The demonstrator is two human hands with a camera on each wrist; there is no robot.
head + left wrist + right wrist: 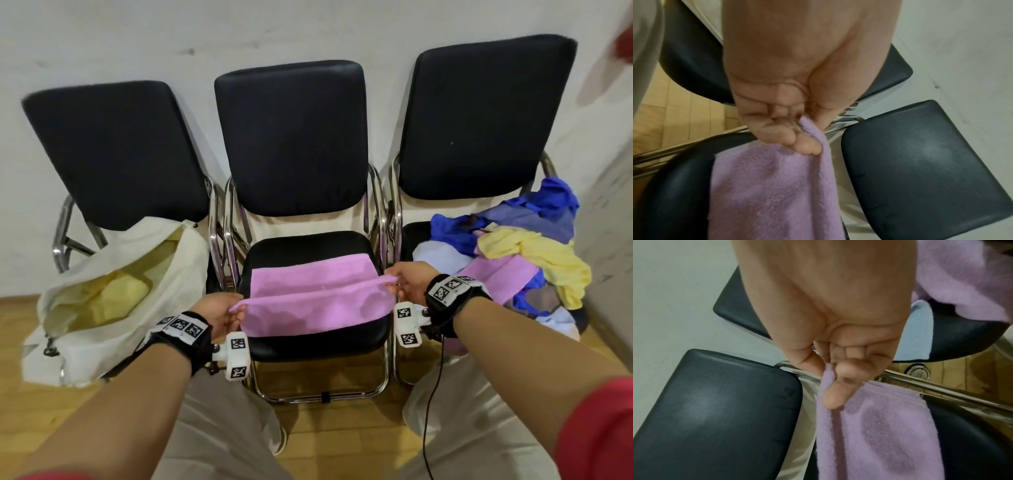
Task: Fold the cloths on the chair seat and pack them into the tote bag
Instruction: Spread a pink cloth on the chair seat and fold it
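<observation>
No writing can be read. The left hand (pixel 219 310) and right hand (pixel 409 279) each pinch an end of the pink cloth (pixel 318 301), their grip closed on its raised fold above the middle chair seat (pixel 308 246). The tote bag (pixel 113 298) lies on the left chair.

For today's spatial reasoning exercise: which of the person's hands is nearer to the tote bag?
Left. The left hand pinches the pink cloth at the edge beside the tote bag; the right hand pinches the cloth's far edge, with the middle chair's seat between it and the bag.
</observation>
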